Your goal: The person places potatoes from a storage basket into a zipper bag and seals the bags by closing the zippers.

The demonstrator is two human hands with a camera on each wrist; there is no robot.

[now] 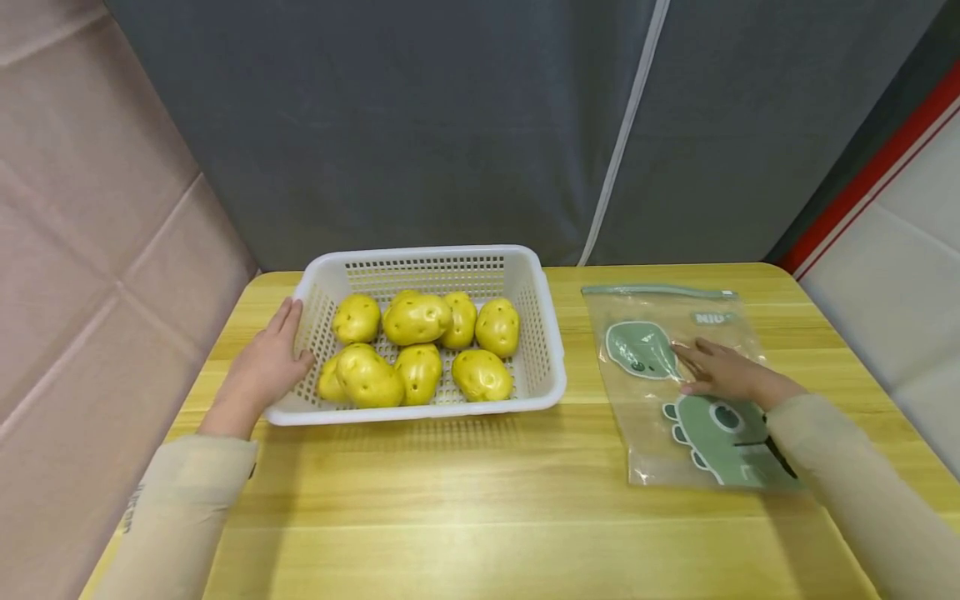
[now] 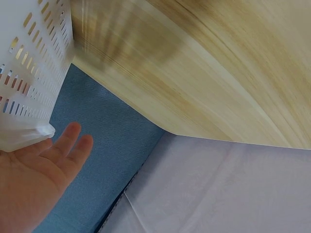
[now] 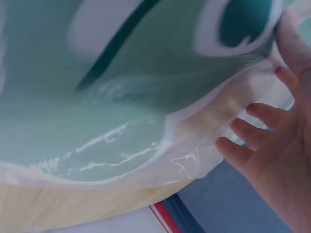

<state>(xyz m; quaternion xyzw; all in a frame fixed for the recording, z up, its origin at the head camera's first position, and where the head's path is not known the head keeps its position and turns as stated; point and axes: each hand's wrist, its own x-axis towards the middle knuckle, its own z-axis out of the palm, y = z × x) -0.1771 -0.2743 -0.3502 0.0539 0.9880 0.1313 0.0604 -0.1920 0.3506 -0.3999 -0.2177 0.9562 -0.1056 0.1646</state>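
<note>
A white perforated plastic basket [image 1: 553, 358] on the wooden table holds several yellow potatoes [image 1: 417, 319]. My left hand [image 1: 266, 364] is at the basket's left end, fingers fairly straight along the rim and thumb near its edge. Seen from the left wrist, the fingers [image 2: 73, 145] reach past the rim, and the potatoes show only as yellow through the slots. To the right lies a clear zip bag [image 1: 615, 417] with green cartoon prints, flat on the table. My right hand [image 1: 723, 372] rests on the bag with relaxed fingers; the right wrist view shows the fingers [image 3: 262, 116] spread against its plastic.
The wooden table [image 1: 420, 517] extends in front of the basket and the bag. A dark grey curtain [image 1: 420, 125] hangs behind the table's far edge. Pale padded panels [image 1: 97, 250] border the left, and a white panel with a red stripe [image 1: 885, 183] borders the right.
</note>
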